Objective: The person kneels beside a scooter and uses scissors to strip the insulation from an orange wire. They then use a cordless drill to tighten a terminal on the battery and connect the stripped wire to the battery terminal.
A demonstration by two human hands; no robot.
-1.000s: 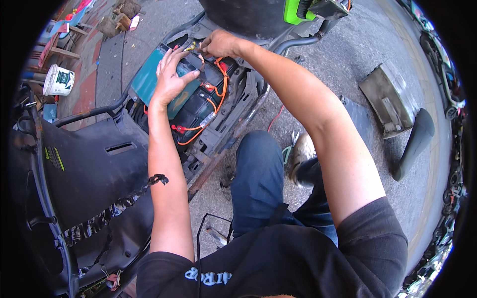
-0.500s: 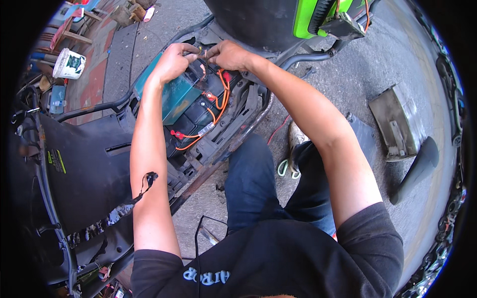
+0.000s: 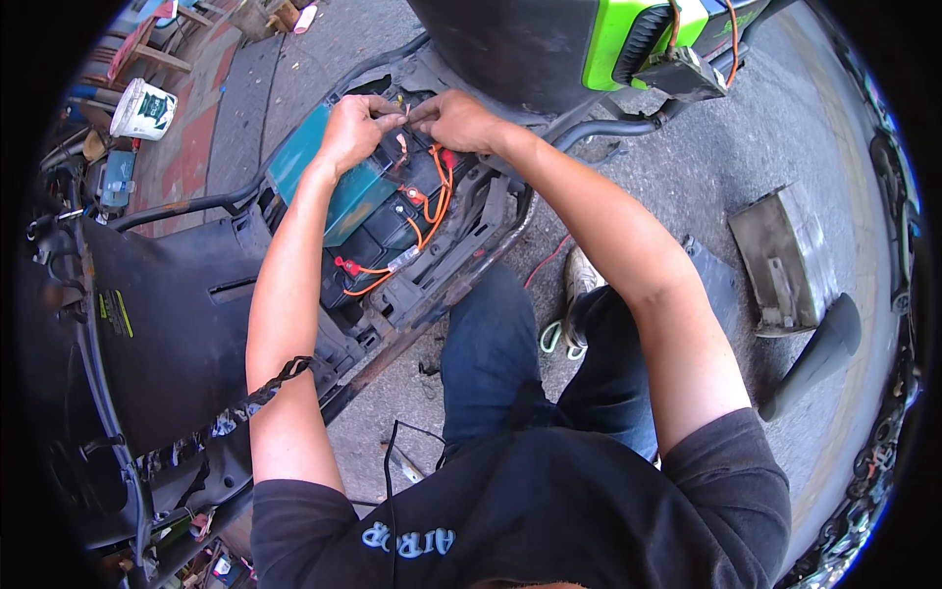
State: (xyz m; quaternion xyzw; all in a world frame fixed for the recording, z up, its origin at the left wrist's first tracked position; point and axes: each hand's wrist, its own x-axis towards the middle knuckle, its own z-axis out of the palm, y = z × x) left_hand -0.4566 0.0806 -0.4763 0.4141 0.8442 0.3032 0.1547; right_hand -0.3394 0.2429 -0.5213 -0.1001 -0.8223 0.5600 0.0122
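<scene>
My left hand [image 3: 353, 133] and my right hand [image 3: 457, 122] meet over the far end of an opened vehicle's battery bay. Both have fingertips closed in a pinch on a thin wire [image 3: 400, 102], its ends partly hidden by the fingers. Just below them, a short piece of bare copper-coloured wire [image 3: 401, 149] sticks up. Under my left forearm lies a teal box-shaped battery or case [image 3: 343, 201]. Beside it sit black batteries [image 3: 383, 234], linked by orange cables [image 3: 446, 201] with red terminal covers [image 3: 347, 266].
A dark metal frame rail [image 3: 471, 257] edges the bay near my knees. Green-handled scissors [image 3: 551, 337] lie by my shoe. A grey metal box [image 3: 782, 257] and a dark curved panel [image 3: 816, 355] rest on the ground at right. At far left stands a white bucket [image 3: 144, 110].
The view has shifted slightly. My hands stay together at the same spot, fingertips still pinching, with small finger movements. The black strap by my left forearm now lies farther across it.
</scene>
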